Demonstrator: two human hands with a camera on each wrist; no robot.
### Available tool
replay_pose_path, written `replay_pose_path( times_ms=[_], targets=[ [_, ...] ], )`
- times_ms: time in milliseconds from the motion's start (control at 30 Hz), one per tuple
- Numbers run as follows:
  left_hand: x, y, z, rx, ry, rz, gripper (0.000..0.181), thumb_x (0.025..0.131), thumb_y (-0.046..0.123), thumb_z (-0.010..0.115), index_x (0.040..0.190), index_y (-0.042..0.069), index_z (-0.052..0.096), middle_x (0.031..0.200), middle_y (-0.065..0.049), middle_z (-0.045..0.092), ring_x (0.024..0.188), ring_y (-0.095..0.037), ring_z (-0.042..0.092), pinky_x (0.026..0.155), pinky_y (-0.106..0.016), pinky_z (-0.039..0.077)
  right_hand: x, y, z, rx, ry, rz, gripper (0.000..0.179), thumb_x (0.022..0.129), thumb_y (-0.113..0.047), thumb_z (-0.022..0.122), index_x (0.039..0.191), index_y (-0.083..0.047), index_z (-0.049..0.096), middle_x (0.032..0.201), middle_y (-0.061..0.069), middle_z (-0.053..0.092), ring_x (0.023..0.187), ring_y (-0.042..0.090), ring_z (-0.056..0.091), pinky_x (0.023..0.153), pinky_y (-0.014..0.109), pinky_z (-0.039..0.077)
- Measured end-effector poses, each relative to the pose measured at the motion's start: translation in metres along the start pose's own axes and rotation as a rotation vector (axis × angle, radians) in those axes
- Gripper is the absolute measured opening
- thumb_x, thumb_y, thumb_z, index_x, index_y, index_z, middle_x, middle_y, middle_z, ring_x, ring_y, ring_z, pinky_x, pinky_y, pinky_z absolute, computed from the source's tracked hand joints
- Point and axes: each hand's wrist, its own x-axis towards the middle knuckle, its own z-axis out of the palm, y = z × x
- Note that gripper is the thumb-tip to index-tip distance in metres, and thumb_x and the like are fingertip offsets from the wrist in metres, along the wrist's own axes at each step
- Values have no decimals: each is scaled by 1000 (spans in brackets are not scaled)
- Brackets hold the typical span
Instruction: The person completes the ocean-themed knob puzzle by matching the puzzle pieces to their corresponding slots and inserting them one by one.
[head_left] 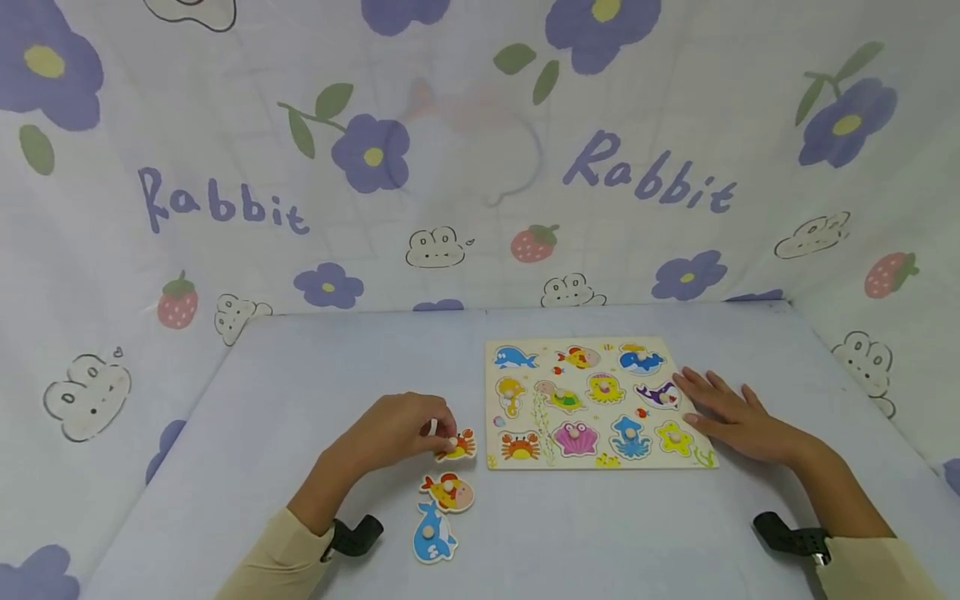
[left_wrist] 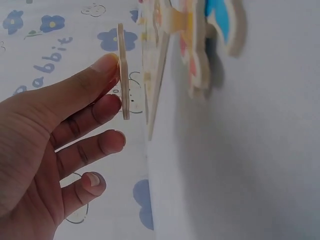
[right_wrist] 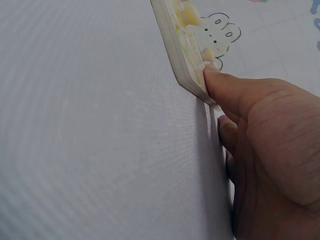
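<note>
My left hand (head_left: 408, 429) pinches a crab puzzle piece (head_left: 463, 447) between thumb and fingers, left of the wooden puzzle board (head_left: 480, 404). In the left wrist view the crab piece (left_wrist: 123, 75) shows edge-on, held upright off the table. Below it on the table lie a fish piece (head_left: 453, 495) and a blue whale piece (head_left: 435, 543), both with knobs. My right hand (head_left: 742, 421) rests at the board's right edge with fingers spread. Its thumb touches the board's corner (right_wrist: 192, 82) in the right wrist view. A crab picture (head_left: 520, 446) shows at the board's lower left.
Knobbed sea-animal pieces sit on the board, among them a shell (head_left: 575, 437), a squid (head_left: 630, 437) and a starfish (head_left: 674, 437). The table (head_left: 337, 350) has a pale cloth, and a patterned curtain (head_left: 465, 183) stands behind it.
</note>
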Motion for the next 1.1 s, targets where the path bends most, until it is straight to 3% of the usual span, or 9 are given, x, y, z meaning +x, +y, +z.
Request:
replay_pose_path(
  times_ms=[333,700,1100],
  targets=[
    [24,25,-6,28,-39,62,11,90,37,78,93,27,72,76,17,57,72,-7,53,64,-24,46,1,1,0,-15,1,9,72,102,-44,54,161,-16,24,167,21,10,150,51,-6,108,72,-17],
    [52,35,13,108,-108,136,13,88,40,78,91,29,73,75,19,57,73,-5,52,66,-23,45,1,0,2,-20,10,7,72,102,-44,54,161,-15,25,167,22,10,150,52,-6,108,73,-16],
    [69,49,18,120,-126,136,14,88,41,79,90,27,74,74,17,58,73,-5,53,67,-22,45,1,0,2,-19,12,1,72,102,-44,54,161,-15,24,167,22,11,150,52,-5,109,72,-16]
  ],
)
